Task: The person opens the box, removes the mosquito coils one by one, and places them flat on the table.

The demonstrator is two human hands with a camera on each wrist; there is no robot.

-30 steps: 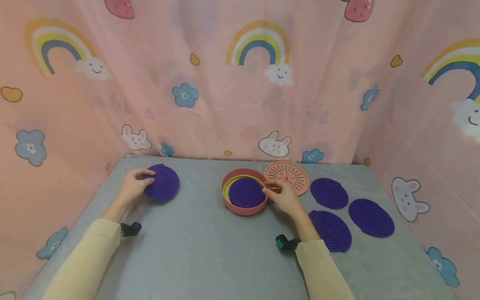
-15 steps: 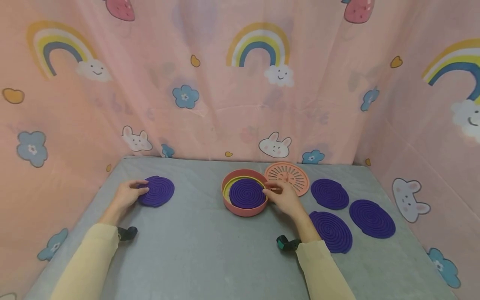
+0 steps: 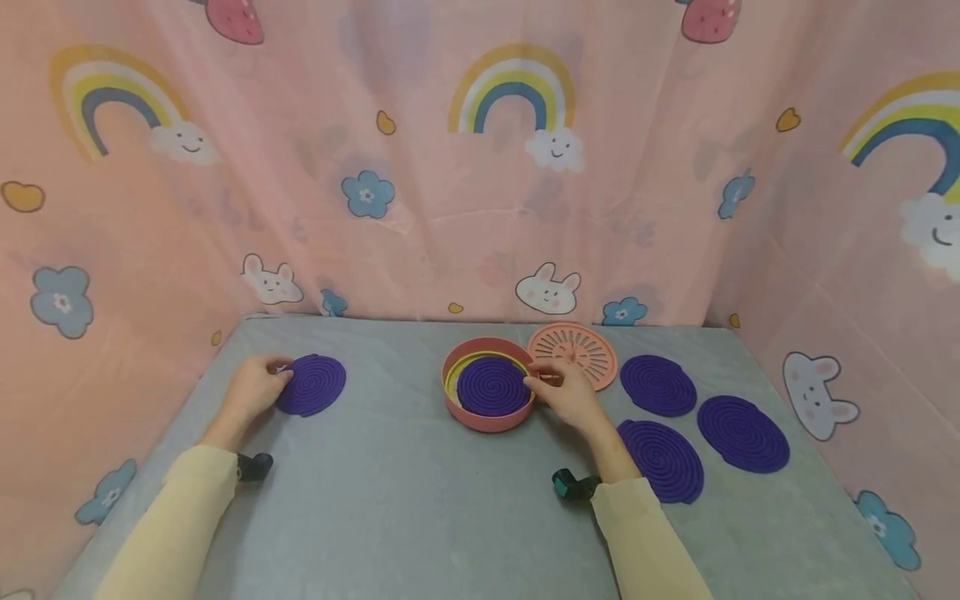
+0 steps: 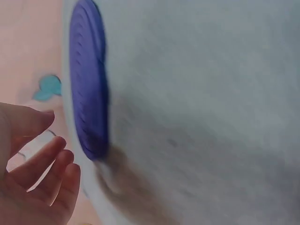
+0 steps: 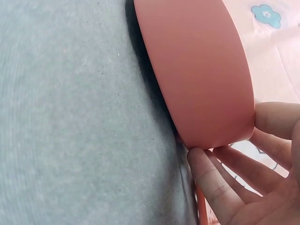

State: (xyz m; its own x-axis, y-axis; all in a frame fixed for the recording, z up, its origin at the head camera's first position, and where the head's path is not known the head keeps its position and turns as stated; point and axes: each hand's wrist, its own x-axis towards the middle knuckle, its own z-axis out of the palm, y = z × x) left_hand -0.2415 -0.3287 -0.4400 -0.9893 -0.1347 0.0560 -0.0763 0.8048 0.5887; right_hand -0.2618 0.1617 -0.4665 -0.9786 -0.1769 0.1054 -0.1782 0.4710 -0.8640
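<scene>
One purple coil [image 3: 313, 385] lies, in the head view, on the left part of the grey tablecloth [image 3: 390, 508], and between it and the pink bowl [image 3: 491, 423] we see a wide stretch of cloth, with more of it towards the front. A second coil [image 3: 493, 387] is inside this bowl, within a yellow ring [image 3: 452, 380] that shows at the left and back. The slotted orange lid [image 3: 555, 340] lies just behind the bowl, near the back edge of the table; three more coils [image 3: 742, 433] are on the right, and the outermost is near the right edge. On the pink curtain [image 3: 450, 233] we notice faint marks similar to letters, which we cannot read. The left hand [image 3: 253, 387] is at the left side of the first coil, and the right hand [image 3: 567, 396] is at the right side of the bowl. In the left wrist view, the left fingers are softly bent and released, with a gap between thumb and fingertips, and the coil, seen almost from its edge, is apart from them. In the right wrist view, we see the right hand grasping the bowl: the thumb is touching its rim, while the other fingers curve around the outer wall, one fingertip at the lower edge.
</scene>
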